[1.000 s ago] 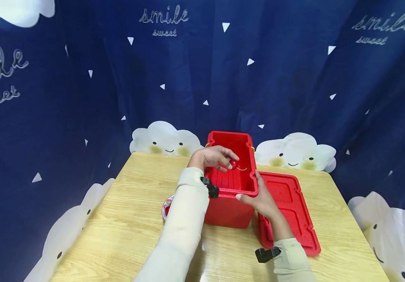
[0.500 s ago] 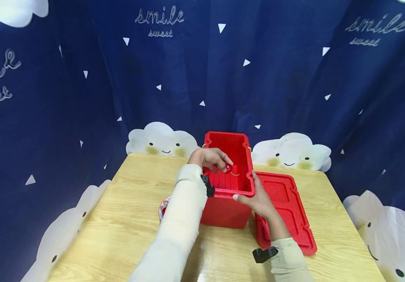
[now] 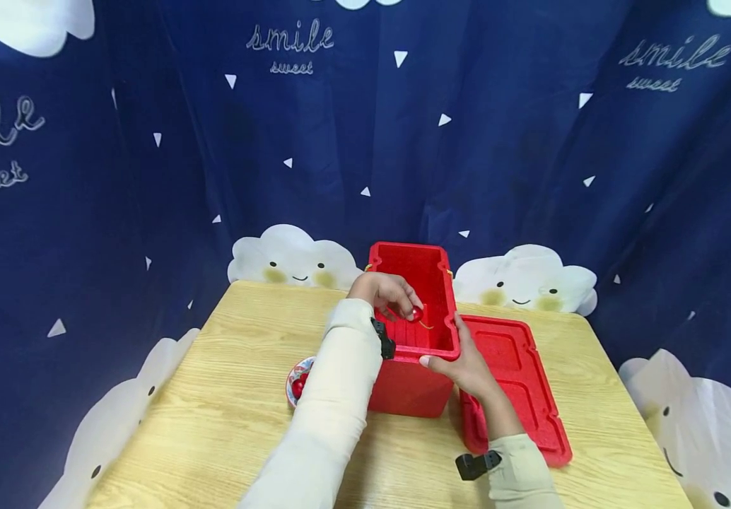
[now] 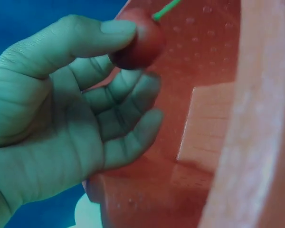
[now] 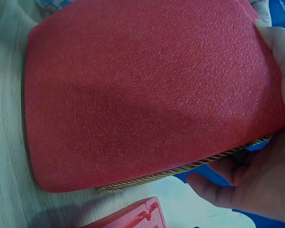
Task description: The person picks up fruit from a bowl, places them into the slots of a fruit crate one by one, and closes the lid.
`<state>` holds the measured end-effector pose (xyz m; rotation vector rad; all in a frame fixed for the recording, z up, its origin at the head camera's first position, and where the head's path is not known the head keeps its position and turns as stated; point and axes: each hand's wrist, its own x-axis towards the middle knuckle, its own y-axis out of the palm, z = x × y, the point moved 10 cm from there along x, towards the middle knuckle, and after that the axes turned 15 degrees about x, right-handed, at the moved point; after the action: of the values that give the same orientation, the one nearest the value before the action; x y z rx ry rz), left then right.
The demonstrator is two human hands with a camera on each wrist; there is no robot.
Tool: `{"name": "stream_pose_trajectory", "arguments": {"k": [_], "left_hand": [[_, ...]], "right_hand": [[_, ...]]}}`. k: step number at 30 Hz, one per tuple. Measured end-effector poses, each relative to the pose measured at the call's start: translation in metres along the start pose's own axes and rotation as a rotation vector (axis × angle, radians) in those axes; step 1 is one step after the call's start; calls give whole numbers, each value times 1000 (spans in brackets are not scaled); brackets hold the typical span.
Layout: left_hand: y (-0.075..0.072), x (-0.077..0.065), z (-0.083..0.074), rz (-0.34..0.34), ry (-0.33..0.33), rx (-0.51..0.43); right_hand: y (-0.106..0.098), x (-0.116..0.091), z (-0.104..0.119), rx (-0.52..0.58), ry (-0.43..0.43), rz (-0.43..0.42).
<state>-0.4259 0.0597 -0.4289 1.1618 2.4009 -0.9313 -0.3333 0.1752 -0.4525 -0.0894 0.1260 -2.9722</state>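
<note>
At the left of the head view, the wood-grain table runs beneath a dark blue curtain printed with "smile sweet" and white clouds; left of centre in the lower half sits a patterned bowl with glossy red fruit in it, partly hidden by the pale left sleeve; just right of centre, the left hand pinches a red cherry by thumb and fingertips, its thin stem pointing away; hand and cherry are over the open mouth of the red foam box; at the box's near right corner the right hand grips the rim, thumb on the near edge, fingers along the side, where the right wrist view shows a twisted gold cord; farther right, the red lid lies on the table, just beside the box.
</note>
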Motion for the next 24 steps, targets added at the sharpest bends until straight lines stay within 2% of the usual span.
{"name": "stream_pose_trajectory", "arguments": {"k": [4, 6, 11, 19, 24], "left_hand": [[-3, 0, 0, -31, -32, 36], [-4, -2, -2, -52, -24, 48], [-3, -15, -10, -126, 44, 72], [-3, -36, -19, -302, 156, 126], [2, -54, -25, -443, 223, 140]], "right_hand": [[-1, 2, -3, -9, -12, -6], [-1, 3, -3, 2, -9, -19], [4, 1, -2, 11, -5, -6], [3, 0, -1, 31, -15, -7], [3, -8, 12, 49, 12, 2]]}}
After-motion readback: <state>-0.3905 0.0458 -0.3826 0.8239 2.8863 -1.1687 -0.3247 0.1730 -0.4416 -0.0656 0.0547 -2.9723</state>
